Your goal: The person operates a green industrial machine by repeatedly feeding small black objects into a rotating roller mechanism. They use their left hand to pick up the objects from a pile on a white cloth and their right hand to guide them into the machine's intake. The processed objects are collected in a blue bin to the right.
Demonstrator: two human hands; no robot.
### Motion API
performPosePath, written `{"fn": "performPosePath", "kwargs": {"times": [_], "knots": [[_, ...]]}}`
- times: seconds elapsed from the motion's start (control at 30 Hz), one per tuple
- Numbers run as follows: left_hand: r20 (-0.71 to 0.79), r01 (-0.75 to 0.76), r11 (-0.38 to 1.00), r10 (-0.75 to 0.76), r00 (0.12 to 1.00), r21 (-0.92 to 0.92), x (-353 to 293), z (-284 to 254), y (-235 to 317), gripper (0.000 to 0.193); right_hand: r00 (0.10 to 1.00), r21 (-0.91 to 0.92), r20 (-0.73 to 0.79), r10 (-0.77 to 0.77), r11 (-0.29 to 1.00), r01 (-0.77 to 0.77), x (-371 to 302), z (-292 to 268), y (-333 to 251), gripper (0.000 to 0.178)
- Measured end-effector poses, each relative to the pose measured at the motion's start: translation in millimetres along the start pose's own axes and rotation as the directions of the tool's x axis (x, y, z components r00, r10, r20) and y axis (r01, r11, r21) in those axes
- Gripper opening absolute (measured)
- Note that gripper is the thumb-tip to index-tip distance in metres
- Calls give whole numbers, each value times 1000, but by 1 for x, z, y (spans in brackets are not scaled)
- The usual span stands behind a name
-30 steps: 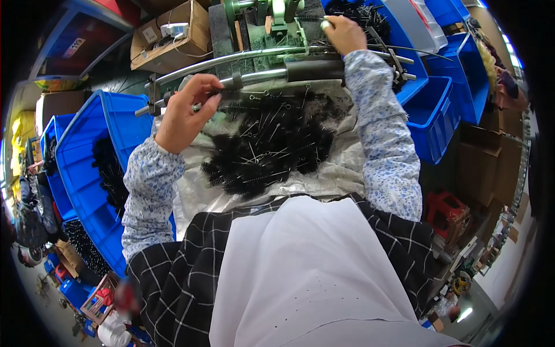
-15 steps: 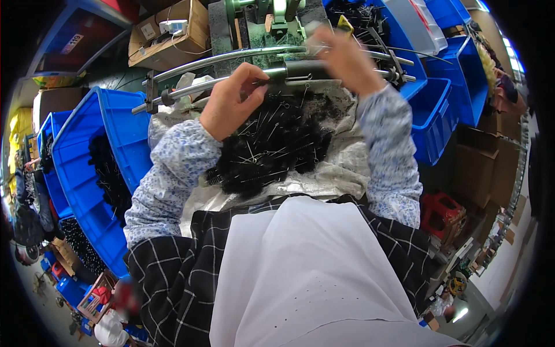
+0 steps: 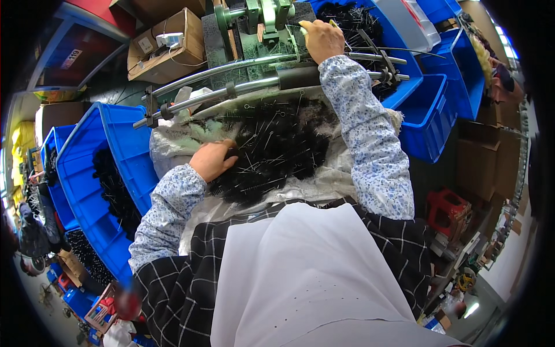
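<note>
Red cabinet (image 3: 105,28): white sticker (image 3: 71,58) on dark panel (image 3: 92,65), short printed number.
Cardboard box (image 3: 166,58): pale label (image 3: 145,44), print too small to read.

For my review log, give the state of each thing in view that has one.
Brush pile, loosely heaped.
Left hand, grip curled at the pile's left edge; hold unclear.
Right hand, at the green machine; hold unclear.
Pale sheet, crumpled beneath the pile.
Left blue bin, open, partly filled with black bristly pieces.
Cardboard box, open, holding a white device.
</note>
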State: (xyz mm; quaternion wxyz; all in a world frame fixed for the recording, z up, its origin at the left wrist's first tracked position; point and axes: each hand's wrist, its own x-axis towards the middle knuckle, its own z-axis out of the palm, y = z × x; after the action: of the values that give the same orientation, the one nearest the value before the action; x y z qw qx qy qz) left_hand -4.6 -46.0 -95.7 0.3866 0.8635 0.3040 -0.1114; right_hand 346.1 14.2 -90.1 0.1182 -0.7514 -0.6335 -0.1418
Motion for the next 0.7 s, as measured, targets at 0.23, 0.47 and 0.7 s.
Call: {"fn": "performPosePath", "kwargs": {"times": [0.23, 0.47, 0.7], "knots": [[-37, -87, 993, 84, 996, -76, 1, -5, 4, 36, 1000, 70, -4, -26, 997, 26, 4, 8, 4, 24], [-160, -124, 928, 71, 985, -352, 0, -36, 23, 37, 994, -15, -5, -106, 994, 106, 11, 8, 8, 31], [-317, -232, 880, 99, 943, -415, -3, -66, 22, 30, 991, 56, -132, 30, 998, -23, -11, 20, 23, 31]]}}
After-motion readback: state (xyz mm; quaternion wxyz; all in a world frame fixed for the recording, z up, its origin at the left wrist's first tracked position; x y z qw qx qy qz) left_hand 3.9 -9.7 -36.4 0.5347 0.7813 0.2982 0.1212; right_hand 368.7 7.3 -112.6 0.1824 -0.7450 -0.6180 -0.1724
